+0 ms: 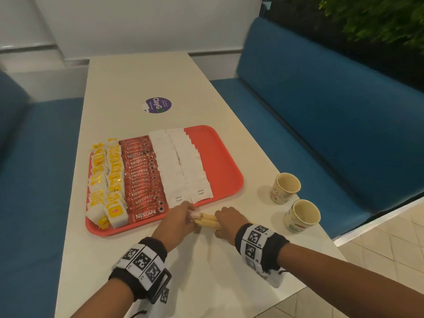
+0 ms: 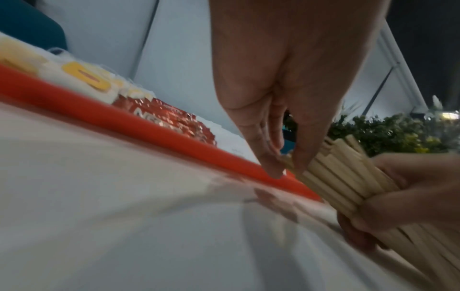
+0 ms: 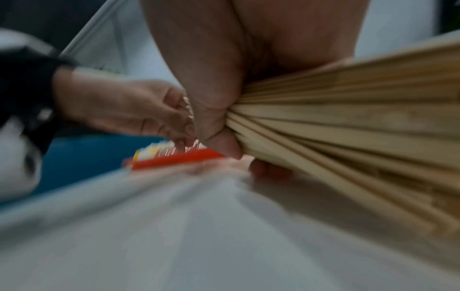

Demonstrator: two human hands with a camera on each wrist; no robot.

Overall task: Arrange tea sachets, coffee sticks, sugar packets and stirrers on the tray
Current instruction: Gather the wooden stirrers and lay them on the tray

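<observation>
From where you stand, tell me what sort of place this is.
Probably a cafe or canteen booth. A long pale table runs between blue padded bench seats, and a red plastic tray holds rows of tea, coffee and sugar sachets, with two patterned paper cups beside it.

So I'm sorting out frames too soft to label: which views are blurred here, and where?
Head view: mostly sharp, the red plastic tray and its printed packets readable, edges bent by the wide lens. Left wrist view: white tabletop smeared, bundle of wooden stirrers fairly clear. Right wrist view: heaviest blur, though the right hand gripping the stirrers is still recognisable.
</observation>
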